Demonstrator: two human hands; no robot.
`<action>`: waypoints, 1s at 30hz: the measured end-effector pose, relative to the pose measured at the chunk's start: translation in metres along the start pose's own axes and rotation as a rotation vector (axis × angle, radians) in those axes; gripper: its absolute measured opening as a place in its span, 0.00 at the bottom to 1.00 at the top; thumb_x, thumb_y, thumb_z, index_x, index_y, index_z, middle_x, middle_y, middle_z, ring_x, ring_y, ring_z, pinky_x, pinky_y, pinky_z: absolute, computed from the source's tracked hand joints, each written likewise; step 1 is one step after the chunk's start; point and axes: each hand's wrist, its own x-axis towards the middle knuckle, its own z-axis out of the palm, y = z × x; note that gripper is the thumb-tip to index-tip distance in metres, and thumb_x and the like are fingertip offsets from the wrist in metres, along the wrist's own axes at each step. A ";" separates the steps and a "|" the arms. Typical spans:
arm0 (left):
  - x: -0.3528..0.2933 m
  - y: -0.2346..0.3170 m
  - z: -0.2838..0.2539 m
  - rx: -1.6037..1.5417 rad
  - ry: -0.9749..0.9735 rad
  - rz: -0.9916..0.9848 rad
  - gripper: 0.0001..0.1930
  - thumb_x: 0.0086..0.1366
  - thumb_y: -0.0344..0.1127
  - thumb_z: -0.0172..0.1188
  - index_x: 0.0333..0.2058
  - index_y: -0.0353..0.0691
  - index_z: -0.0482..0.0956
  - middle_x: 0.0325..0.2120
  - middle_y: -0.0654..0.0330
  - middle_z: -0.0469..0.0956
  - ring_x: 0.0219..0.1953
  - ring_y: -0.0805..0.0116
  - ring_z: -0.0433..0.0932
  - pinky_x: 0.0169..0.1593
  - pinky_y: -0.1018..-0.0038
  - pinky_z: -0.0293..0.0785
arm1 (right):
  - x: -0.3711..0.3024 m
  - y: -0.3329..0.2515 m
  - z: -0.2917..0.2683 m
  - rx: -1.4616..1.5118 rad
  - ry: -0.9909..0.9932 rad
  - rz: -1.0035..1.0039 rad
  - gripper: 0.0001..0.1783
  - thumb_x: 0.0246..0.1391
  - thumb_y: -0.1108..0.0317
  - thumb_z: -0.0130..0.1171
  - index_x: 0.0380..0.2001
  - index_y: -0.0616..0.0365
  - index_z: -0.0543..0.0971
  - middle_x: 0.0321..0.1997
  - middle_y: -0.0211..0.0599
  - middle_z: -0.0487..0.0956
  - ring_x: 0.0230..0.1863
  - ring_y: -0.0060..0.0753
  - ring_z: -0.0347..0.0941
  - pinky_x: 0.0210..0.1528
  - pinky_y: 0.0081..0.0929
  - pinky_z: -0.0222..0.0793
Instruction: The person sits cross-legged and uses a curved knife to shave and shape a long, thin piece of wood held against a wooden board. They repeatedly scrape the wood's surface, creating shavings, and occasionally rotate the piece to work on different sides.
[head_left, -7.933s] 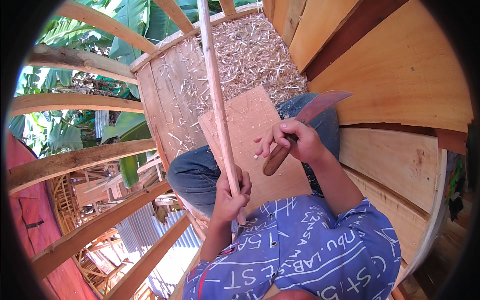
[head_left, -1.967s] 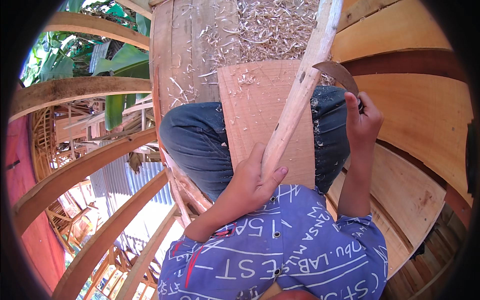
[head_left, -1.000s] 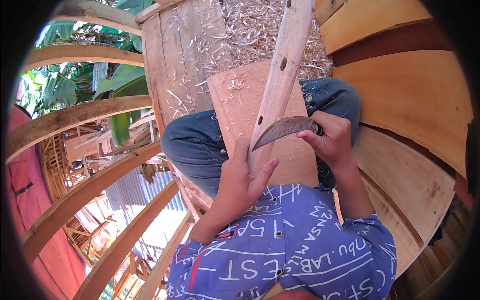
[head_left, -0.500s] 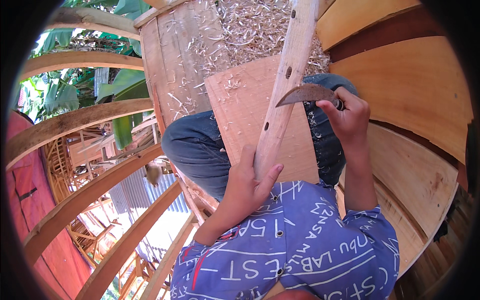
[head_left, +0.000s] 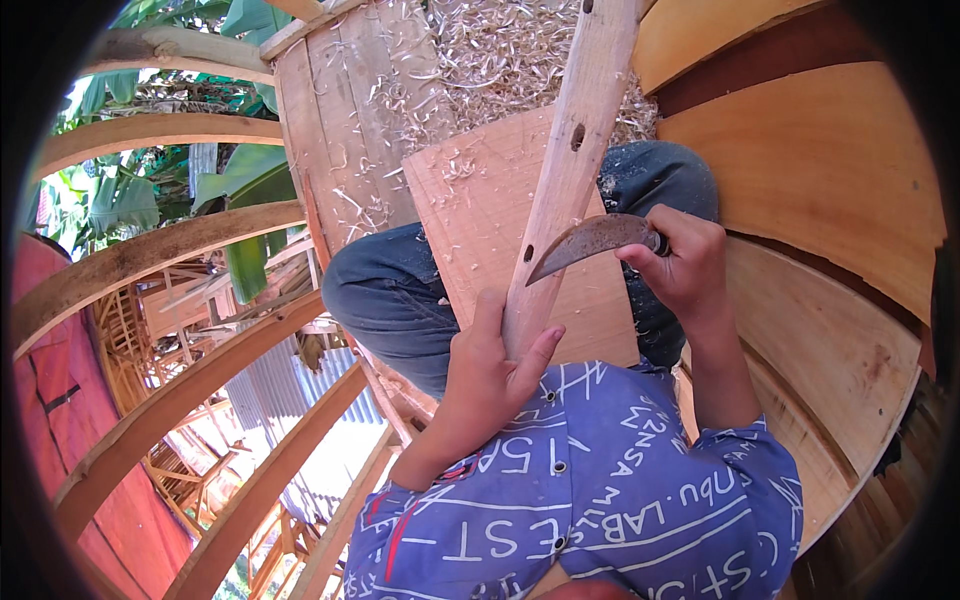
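Observation:
My left hand (head_left: 492,362) grips the near end of a long pale wooden bar (head_left: 570,170), its thumb on the right side. Several dark oval holes run along the bar, which slants away from me up to the far edge. In my right hand (head_left: 688,262) is a curved knife with a broad, rusty-brown blade (head_left: 592,241). Its handle is mostly hidden in my fingers. The blade lies across the bar near the nearest hole, its tip pointing left and toward me. Beneath the bar a flat wooden board (head_left: 478,215) rests across my lap.
Curled wood shavings (head_left: 500,60) cover the planks (head_left: 340,130) ahead. Curved wooden panels (head_left: 800,160) rise close on my right. Open slats (head_left: 200,310) stand on my left, with leaves and corrugated metal sheets (head_left: 270,385) beyond. My bent knees (head_left: 385,290) flank the board.
My right hand has brought the knife nearer to me along the bar, from above the nearest hole down to beside it. My left hand keeps its hold on the bar's end.

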 end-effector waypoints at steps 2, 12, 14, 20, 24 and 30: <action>-0.003 -0.001 0.002 0.028 -0.033 -0.024 0.21 0.59 0.39 0.64 0.40 0.33 0.63 0.18 0.43 0.73 0.22 0.45 0.78 0.23 0.64 0.71 | -0.001 0.006 -0.001 -0.054 0.016 0.038 0.33 0.44 0.35 0.61 0.13 0.57 0.69 0.11 0.40 0.65 0.14 0.46 0.66 0.17 0.32 0.60; -0.011 -0.003 0.010 0.053 -0.150 -0.057 0.20 0.60 0.39 0.63 0.41 0.34 0.64 0.18 0.42 0.74 0.21 0.42 0.77 0.23 0.60 0.71 | 0.024 0.040 -0.027 -0.127 0.241 0.454 0.37 0.52 0.36 0.55 0.15 0.64 0.67 0.12 0.46 0.60 0.16 0.48 0.57 0.20 0.31 0.58; -0.015 -0.006 0.012 0.041 -0.174 -0.037 0.20 0.60 0.39 0.63 0.41 0.34 0.64 0.18 0.43 0.74 0.22 0.42 0.77 0.24 0.60 0.71 | 0.025 0.044 -0.030 -0.076 0.190 0.354 0.34 0.54 0.40 0.56 0.16 0.65 0.68 0.12 0.44 0.59 0.17 0.44 0.50 0.20 0.30 0.56; 0.001 -0.012 0.003 -0.067 0.027 -0.068 0.21 0.59 0.37 0.64 0.43 0.34 0.63 0.21 0.41 0.74 0.24 0.43 0.79 0.25 0.63 0.71 | -0.005 -0.013 0.014 0.153 -0.192 0.044 0.28 0.48 0.44 0.63 0.15 0.59 0.71 0.14 0.44 0.68 0.17 0.48 0.68 0.20 0.35 0.62; 0.004 -0.008 -0.003 -0.019 0.059 -0.015 0.21 0.59 0.37 0.64 0.42 0.34 0.63 0.21 0.42 0.75 0.24 0.43 0.79 0.25 0.64 0.71 | -0.011 -0.016 0.022 0.103 -0.145 0.050 0.31 0.46 0.39 0.61 0.14 0.58 0.72 0.13 0.41 0.69 0.16 0.45 0.69 0.19 0.35 0.63; -0.005 -0.009 -0.001 0.035 -0.049 -0.081 0.20 0.60 0.38 0.63 0.41 0.34 0.62 0.21 0.41 0.74 0.24 0.42 0.78 0.23 0.63 0.71 | 0.002 0.001 0.010 -0.136 -0.052 0.062 0.35 0.43 0.33 0.60 0.11 0.57 0.69 0.11 0.41 0.68 0.16 0.46 0.69 0.18 0.35 0.63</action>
